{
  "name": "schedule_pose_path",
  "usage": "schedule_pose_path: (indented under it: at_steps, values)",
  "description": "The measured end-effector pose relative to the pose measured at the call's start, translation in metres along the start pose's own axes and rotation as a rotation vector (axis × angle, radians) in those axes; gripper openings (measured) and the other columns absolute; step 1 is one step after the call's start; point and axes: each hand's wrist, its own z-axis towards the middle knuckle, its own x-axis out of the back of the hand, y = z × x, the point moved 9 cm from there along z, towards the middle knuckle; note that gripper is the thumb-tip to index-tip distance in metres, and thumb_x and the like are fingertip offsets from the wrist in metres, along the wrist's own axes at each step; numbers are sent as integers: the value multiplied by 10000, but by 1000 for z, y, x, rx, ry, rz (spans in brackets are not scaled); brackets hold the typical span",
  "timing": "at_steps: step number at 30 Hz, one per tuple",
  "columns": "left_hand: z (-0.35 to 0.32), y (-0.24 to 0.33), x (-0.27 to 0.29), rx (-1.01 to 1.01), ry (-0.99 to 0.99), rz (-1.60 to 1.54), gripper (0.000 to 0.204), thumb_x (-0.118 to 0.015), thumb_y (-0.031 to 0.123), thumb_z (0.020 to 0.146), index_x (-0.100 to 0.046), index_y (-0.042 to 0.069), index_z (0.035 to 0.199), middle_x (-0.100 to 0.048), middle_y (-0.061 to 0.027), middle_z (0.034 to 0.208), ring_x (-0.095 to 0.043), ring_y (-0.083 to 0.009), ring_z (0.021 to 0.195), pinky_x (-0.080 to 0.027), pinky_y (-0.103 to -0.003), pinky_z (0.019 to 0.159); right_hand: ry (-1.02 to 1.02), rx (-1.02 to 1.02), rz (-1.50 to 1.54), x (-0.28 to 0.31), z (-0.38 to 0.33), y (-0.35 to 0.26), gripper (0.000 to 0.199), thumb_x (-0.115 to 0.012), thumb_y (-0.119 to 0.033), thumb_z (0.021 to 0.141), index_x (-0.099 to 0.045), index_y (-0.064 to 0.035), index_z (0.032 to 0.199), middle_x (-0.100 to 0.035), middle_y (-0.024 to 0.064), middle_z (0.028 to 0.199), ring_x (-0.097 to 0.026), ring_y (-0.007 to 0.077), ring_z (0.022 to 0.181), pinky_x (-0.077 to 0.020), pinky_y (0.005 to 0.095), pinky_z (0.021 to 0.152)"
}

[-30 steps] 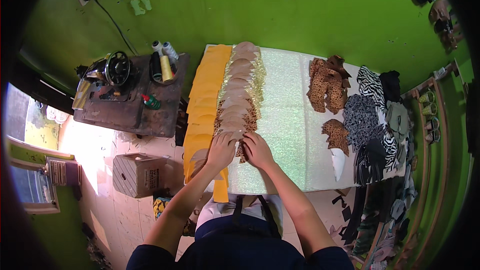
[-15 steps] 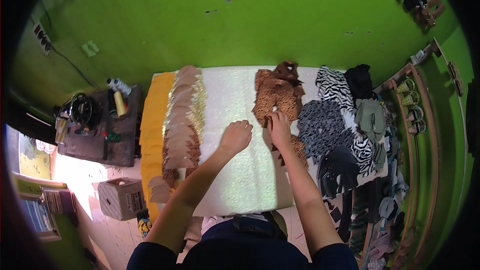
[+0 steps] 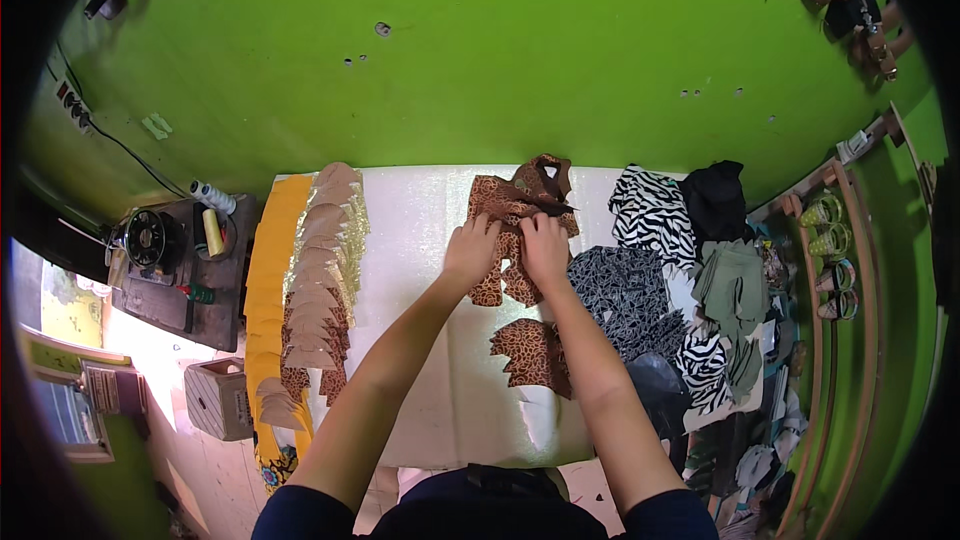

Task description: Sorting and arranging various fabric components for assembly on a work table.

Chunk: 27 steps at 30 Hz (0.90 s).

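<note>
Both my hands are at a leopard-print piece of sheet material (image 3: 490,190) with a brown back, cut with notches and holes. My left hand (image 3: 471,252) has its fingers bent over the piece's left part, gripping it. Close by, my right hand (image 3: 544,252) grips the same piece further right, its fingertips curled at a fold. The lower part of the piece hangs between my wrists, with white showing through its gaps. Nearer to me lies another leopard-print piece (image 3: 530,352) with jagged edges, partly behind my right forearm.
On the white table (image 3: 420,380), an overlapping row of tan cut pieces (image 3: 318,275) lies on yellow material (image 3: 268,270) at left. Grey patterned scraps (image 3: 625,290), zebra-print pieces (image 3: 650,215) and olive cloth (image 3: 733,285) lie at right. A dark sewing-machine table (image 3: 205,290) stands further left.
My left hand has moved from the bare white surface onto the leopard-print piece, next to my right hand. The piece's upper part is now folded over. The view has shifted.
</note>
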Motion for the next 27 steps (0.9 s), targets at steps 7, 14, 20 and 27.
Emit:
schedule_pose_path:
  at_steps: [7,14,20,27]
  values:
    - [7,-4,-3,80,-32,-48,319,-555,152,744,-488,54,1040,-499,-106,997,-494,-259,949,-397,-371,773,103,84,349,12,-1,5,80,-574,-143,765,-588,-95,828,-570,81,790,-562,249,777,-414,353,704]
    - [-7,4,34,-7,111,-163,150,-602,180,715,-544,108,833,-506,-111,935,-492,-277,917,-402,-381,751,-42,42,791,25,-11,-4,148,-594,-114,778,-594,-25,896,-605,112,844,-590,280,778,-460,327,706]
    - [-37,-13,40,55,-103,-788,143,-588,163,736,-506,63,797,-490,-59,679,-471,-158,612,-416,-301,598,-160,-87,1029,30,-20,-21,149,-572,-127,815,-575,-26,925,-616,102,887,-589,205,841,-443,297,761]
    - [-93,-47,47,382,-334,-944,236,-571,200,830,-498,30,977,-596,-51,778,-538,-84,687,-434,-230,597,-198,-102,1060,17,-42,-62,145,-555,-116,822,-575,-28,936,-613,102,907,-581,200,869,-434,290,784]
